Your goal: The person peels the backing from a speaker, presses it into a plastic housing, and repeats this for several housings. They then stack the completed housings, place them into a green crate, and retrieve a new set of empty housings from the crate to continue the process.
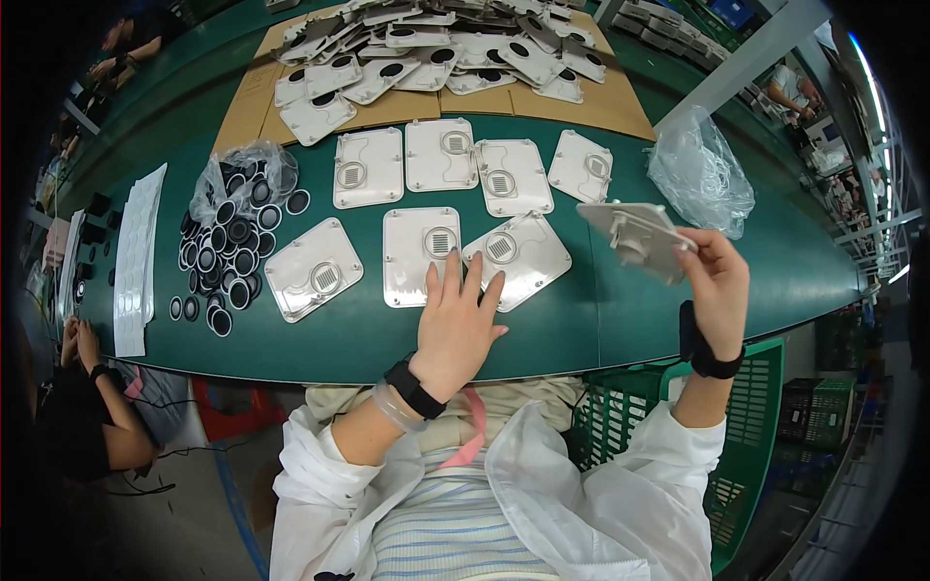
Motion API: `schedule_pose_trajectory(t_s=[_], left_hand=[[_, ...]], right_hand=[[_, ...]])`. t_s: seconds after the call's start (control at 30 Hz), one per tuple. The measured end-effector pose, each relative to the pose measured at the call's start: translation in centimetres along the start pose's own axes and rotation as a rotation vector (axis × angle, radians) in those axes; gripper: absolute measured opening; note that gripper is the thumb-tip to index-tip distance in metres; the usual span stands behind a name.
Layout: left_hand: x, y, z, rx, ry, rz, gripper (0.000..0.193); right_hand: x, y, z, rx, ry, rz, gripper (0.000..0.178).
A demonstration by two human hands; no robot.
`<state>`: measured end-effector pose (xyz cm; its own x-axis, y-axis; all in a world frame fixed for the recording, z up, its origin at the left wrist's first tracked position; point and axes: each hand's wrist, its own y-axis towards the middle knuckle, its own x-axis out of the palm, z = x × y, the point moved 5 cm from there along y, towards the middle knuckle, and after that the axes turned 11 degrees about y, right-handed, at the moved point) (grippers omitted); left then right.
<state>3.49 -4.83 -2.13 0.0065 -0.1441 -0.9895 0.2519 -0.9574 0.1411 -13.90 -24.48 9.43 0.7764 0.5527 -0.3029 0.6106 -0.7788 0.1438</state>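
Head view: seven white plates (pixel 442 155) with grilles fitted are laid in two rows on green bench (pixel 620 320). Eighth plate (pixel 635 235) is pinched in right hand (pixel 719 283), raised off bench. Left hand (pixel 455 324) is spread flat over front-row plates. Large pile of unfitted plates (pixel 436 48) is left on cardboard (pixel 242 111); black rings (pixel 225 254) remain at left.

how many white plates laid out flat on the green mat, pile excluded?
7: four in the back row, three in front. Right hand holds another.
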Motion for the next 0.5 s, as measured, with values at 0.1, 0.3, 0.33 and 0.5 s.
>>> schedule_pose_trajectory(t_s=[0.1,0.3,0.33,0.5], left_hand=[[-0.1,-0.1,0.0,-0.005,0.031,-0.014,0.065],[-0.6,-0.7,-0.4,-0.019,0.088,-0.018,0.068],[-0.5,-0.8,-0.3,-0.017,0.085,-0.019,0.068],[0.1,-0.8,0.5,-0.088,0.071,-0.050,0.072]], right_hand=[[1.9,-1.0,-1.2,-0.326,-0.364,-0.043,0.017],[1.9,-3.0,-2.8,-0.195,-0.451,-0.210,0.022],[1.0,-3.1,-2.9,-0.070,-0.374,-0.143,0.022],[-3.9,0.5,0.5,0.068,-0.053,0.102,0.031]])
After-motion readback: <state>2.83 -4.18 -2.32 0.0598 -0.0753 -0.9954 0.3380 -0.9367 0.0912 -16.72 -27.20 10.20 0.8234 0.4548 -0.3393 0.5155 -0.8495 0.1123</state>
